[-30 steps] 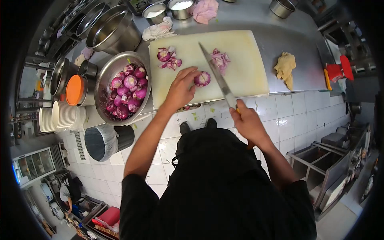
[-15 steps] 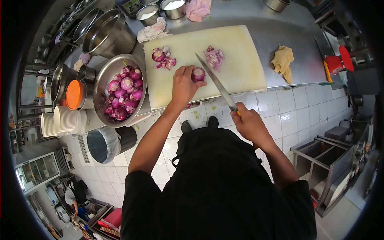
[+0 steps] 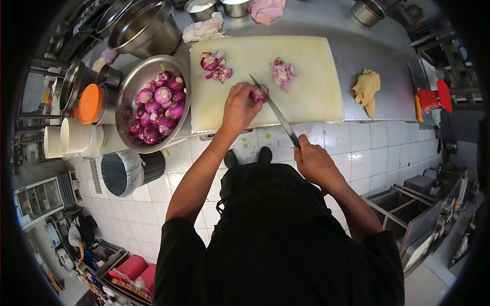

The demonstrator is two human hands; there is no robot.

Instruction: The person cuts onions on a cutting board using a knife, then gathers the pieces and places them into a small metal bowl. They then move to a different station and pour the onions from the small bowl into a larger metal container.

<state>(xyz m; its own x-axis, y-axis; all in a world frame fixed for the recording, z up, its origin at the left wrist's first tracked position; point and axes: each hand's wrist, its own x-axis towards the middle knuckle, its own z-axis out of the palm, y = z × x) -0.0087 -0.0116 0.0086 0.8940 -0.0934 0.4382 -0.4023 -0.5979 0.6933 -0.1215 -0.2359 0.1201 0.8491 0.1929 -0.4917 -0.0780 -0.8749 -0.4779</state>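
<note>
Head view: the steel counter (image 3: 352, 56) stretches ahead, its front edge closest to the person. The white board (image 3: 245, 57) lies along that front edge. Just beside the board's left edge is the colander (image 3: 133, 85), holding a pile of purple bulbs (image 3: 162, 96). The pot (image 3: 163, 38) stands behind the colander, off the board's back left corner.

The knife (image 3: 279, 115) slants from the board's middle out past its front edge, tip pointing to the back left. The right hand (image 3: 317, 162) is wrapped around the handle, just off the counter's front edge. The left hand (image 3: 240, 108) is over the board, left of the blade, its fingers and thumb pinching 1 onion (image 3: 258, 96).

3 cloths are on the counter: white (image 3: 205, 29) by the board's back left corner, pink (image 3: 268, 10) behind its back edge, yellow (image 3: 366, 89) to its right, near the counter's front edge. The chopped heap (image 3: 283, 75) lies right of the board's middle. The scraps (image 3: 220, 74) lie toward its back left corner. The pinched onion is at the board's middle, slightly toward the front edge; the blade crosses it, how deep I cannot tell
</note>
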